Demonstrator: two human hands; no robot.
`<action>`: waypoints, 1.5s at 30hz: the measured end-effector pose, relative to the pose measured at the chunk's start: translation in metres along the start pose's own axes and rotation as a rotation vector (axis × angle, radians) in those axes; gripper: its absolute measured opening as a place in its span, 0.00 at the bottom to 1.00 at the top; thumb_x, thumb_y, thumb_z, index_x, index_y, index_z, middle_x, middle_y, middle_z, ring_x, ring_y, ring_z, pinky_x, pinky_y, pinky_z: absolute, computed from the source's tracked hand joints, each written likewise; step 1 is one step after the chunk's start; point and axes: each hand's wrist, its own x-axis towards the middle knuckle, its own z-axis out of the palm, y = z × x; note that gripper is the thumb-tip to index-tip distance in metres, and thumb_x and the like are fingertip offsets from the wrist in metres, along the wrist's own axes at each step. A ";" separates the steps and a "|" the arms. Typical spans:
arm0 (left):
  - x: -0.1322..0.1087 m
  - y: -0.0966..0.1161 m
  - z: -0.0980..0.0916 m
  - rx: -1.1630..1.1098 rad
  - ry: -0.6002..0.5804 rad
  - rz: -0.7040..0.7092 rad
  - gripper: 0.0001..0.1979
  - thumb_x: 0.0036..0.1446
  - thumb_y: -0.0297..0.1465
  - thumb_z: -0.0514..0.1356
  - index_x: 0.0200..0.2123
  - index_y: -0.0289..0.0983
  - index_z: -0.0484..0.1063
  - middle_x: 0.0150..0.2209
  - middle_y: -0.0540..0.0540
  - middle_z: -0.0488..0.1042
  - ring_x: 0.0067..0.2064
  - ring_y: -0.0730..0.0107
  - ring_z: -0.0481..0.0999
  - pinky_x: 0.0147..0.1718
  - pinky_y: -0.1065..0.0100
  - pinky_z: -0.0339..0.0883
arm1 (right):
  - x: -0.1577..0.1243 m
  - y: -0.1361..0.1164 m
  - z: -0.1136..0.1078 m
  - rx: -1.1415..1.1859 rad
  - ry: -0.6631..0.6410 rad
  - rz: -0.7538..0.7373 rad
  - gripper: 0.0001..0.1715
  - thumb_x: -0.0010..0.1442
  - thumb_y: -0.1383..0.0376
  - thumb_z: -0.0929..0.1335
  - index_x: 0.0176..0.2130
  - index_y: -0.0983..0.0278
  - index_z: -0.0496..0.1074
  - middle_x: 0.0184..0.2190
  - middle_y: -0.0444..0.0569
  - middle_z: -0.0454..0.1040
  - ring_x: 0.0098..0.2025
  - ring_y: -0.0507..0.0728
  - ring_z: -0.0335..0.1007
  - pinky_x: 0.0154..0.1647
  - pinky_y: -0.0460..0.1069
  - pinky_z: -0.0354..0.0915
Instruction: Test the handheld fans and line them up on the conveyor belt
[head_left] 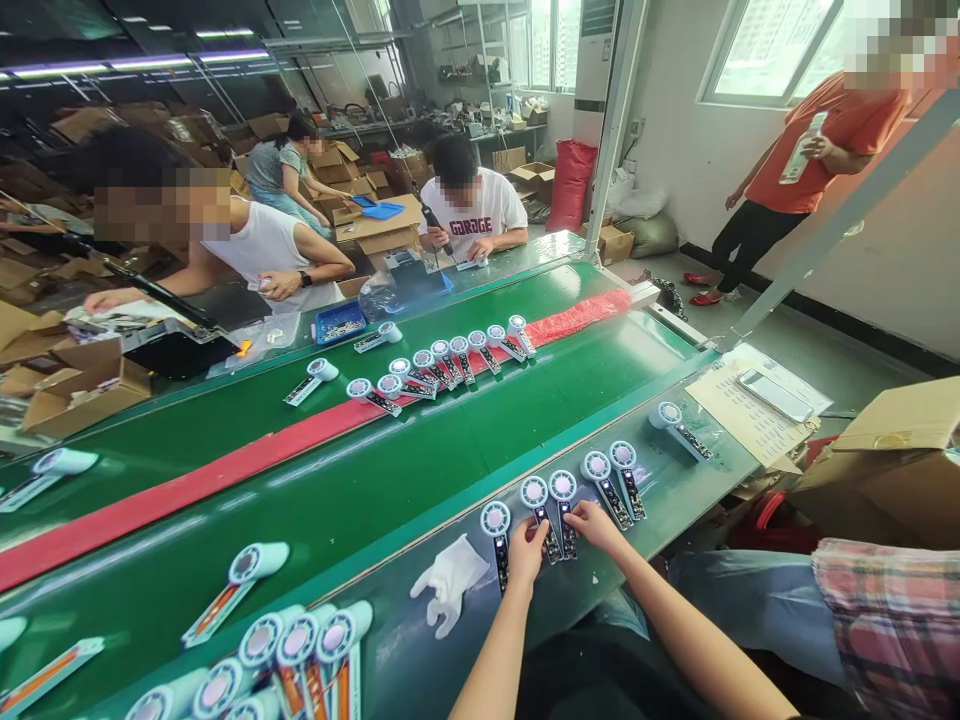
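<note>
Several small hand-fan parts with round white heads and dark circuit-board handles lie in a row on the near bench edge [675,480]. My left hand [527,553] rests with fingers closed on the handle of one fan part [537,503]. My right hand [595,525] pinches the handle of the neighbouring fan part [564,497]. Another fan part [497,532] lies just left of my left hand. Two more [611,480] lie to the right, and a single one [677,425] sits further right.
A white glove [451,582] lies left of my hands. A green conveyor belt [465,430] with a red stripe carries more fan parts [442,365]. A phone [774,395] lies on paper at right. Cardboard boxes [892,450] stand nearby. Seated workers face me; a person in orange stands far right.
</note>
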 end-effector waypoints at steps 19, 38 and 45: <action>-0.005 -0.005 -0.001 0.014 -0.009 0.045 0.32 0.45 0.49 0.66 0.48 0.31 0.73 0.26 0.51 0.68 0.23 0.73 0.65 0.20 0.71 0.58 | -0.012 0.008 0.007 0.048 0.007 -0.029 0.07 0.58 0.64 0.68 0.36 0.63 0.65 0.18 0.36 0.63 0.21 0.51 0.62 0.25 0.45 0.55; -0.003 -0.010 -0.001 0.012 0.005 0.052 0.35 0.43 0.51 0.66 0.48 0.32 0.73 0.26 0.49 0.70 0.24 0.70 0.68 0.21 0.70 0.59 | -0.009 0.011 0.009 0.023 0.057 -0.063 0.06 0.56 0.65 0.68 0.35 0.63 0.66 0.20 0.38 0.64 0.25 0.52 0.64 0.29 0.46 0.57; -0.003 -0.010 0.000 -0.021 0.011 0.052 0.35 0.42 0.50 0.67 0.48 0.31 0.73 0.25 0.50 0.70 0.23 0.72 0.67 0.23 0.69 0.61 | -0.010 0.011 0.010 0.020 0.058 -0.059 0.09 0.56 0.62 0.69 0.36 0.64 0.68 0.19 0.38 0.64 0.25 0.53 0.65 0.29 0.46 0.59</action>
